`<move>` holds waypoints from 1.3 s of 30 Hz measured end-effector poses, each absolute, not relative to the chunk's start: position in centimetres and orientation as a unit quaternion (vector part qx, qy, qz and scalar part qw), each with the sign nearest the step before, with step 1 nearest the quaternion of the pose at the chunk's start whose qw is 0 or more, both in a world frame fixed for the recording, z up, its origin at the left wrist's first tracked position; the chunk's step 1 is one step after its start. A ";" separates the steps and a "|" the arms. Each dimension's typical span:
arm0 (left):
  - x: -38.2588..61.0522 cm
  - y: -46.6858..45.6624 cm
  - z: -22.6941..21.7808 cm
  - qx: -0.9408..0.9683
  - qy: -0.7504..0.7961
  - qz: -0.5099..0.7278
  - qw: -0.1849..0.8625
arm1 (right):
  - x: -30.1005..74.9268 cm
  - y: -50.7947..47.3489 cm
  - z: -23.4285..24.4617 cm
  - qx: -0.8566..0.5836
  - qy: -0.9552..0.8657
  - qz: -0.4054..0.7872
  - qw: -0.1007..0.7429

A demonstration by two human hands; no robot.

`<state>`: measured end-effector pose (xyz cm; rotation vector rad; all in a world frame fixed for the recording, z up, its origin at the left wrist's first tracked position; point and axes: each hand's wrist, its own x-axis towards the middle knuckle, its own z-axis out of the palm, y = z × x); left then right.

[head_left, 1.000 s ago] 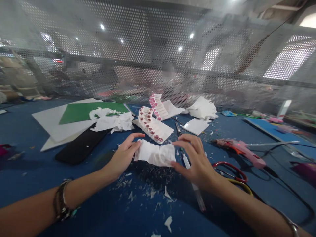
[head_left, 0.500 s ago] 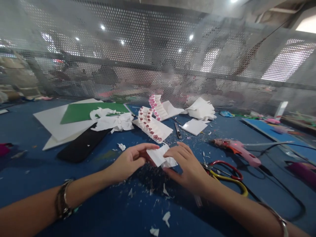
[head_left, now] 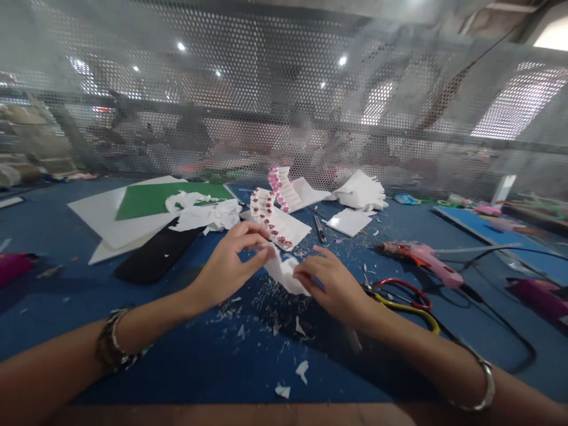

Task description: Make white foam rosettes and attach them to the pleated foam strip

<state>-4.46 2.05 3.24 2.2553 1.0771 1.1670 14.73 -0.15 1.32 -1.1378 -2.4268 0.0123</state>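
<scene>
A thin, crumpled piece of white paper [head_left: 286, 271] is stretched between my two hands above the blue table. My left hand [head_left: 233, 263] pinches its upper left end between thumb and fingers. At the lower right end, my right hand [head_left: 331, 284] grips the same paper, with one finger lifted off. Just beyond lies a folded white piece [head_left: 284, 228] with rows of dark red dots along a curled, pleated strip. Behind it is a similar pleated piece with pink dots [head_left: 278, 188]. Small white scraps [head_left: 302, 371] are scattered beneath and in front of my hands.
Right of my hands lie red-and-yellow-handled scissors [head_left: 406, 305] and a pink glue gun [head_left: 423, 260] with a trailing cord. A utility knife [head_left: 319, 229] and white card [head_left: 349, 222] lie ahead. Leftward are green sheet [head_left: 146, 201], torn white paper [head_left: 208, 216] and a black flat object [head_left: 153, 257].
My left hand has moved up and away from the right, and the white paper now hangs more stretched out between them. The view has shifted slightly.
</scene>
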 end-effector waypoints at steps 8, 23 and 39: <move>-4.7 2.9 6.0 0.845 0.376 0.347 0.157 | 14.3 0.3 4.3 -0.455 -0.845 0.108 0.259; -6.2 5.1 9.5 0.797 0.385 0.383 0.262 | 16.5 1.4 7.1 -0.441 -0.869 0.100 0.202; -4.5 9.3 1.5 0.930 0.276 0.228 0.083 | 16.3 2.6 2.7 -0.368 -0.921 -0.119 0.048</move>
